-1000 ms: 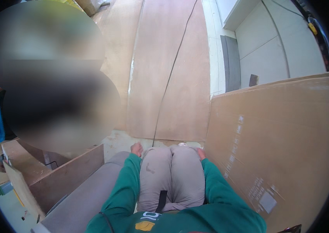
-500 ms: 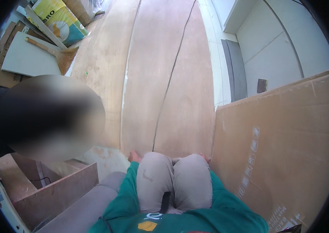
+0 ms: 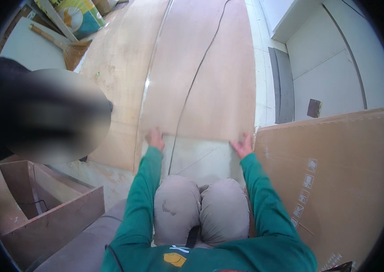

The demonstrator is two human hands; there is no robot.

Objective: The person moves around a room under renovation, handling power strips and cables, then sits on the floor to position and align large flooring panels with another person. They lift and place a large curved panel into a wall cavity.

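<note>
A long, thin plywood sheet (image 3: pixel 214 99) lies lengthwise in front of my knees. At its near left corner my left hand (image 3: pixel 156 138) is closed on the edge, slightly blurred. My right hand (image 3: pixel 243 146) grips the near right corner, its thumb pointing inward along the edge; the undersides of both hands are hidden. A dark cable (image 3: pixel 195 78) runs along the sheet and down over the floor toward my left knee. Between the sheet's near edge and my knees, pale floor tiles (image 3: pixel 203 158) show.
Another plywood sheet (image 3: pixel 119 63) lies alongside on the left, with a person (image 3: pixel 56 113) leaning over it. An open wooden box frame (image 3: pixel 56 217) stands near left. A large cardboard panel (image 3: pixel 328 181) borders my right side. A broom (image 3: pixel 72 52) lies far left.
Both hands and the plywood sheet have moved forward, away from my knees. Bare tiles now show in between. The person at left has shifted a little farther left.
</note>
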